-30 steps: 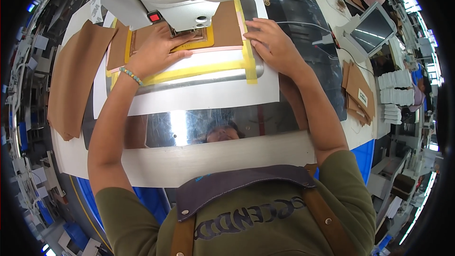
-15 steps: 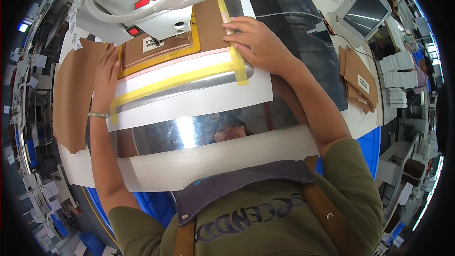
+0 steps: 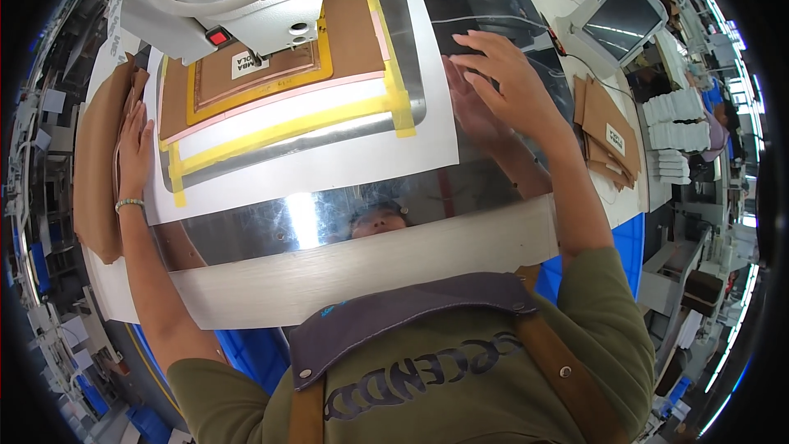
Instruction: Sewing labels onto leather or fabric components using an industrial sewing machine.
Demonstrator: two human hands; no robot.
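Observation:
My left hand [image 3: 134, 148] lies stretched out along the inner edge of folded brown fabric pieces [image 3: 100, 168], fingers fairly straight; whether it presses on them I cannot tell. My right hand [image 3: 522, 94] hovers with spread fingers over the shiny dark surface right of the work, holding nothing. Between the hands, a brown fabric panel [image 3: 353, 20] with pink edging lies on a white sheet [image 3: 329, 160], bordered by yellow tape [image 3: 283, 145]. On the panel sits a yellow rectangular frame [image 3: 246, 104], with a white printed label [image 3: 249, 64] inside it, partly under the white sewing machine head [image 3: 222, 12].
A polished metal plate [image 3: 329, 218] and a pale table edge [image 3: 370, 251] lie nearest me. At right are brown pieces with a label [image 3: 604, 127], a tilted screen [image 3: 620, 20] and a cable [image 3: 485, 18]. Blue bins [image 3: 629, 251] stand below the table.
Both hands have moved outward off the brown panel: my left toward the brown fabric pieces, my right up and away to the right. The panel and frame appear in place under the machine.

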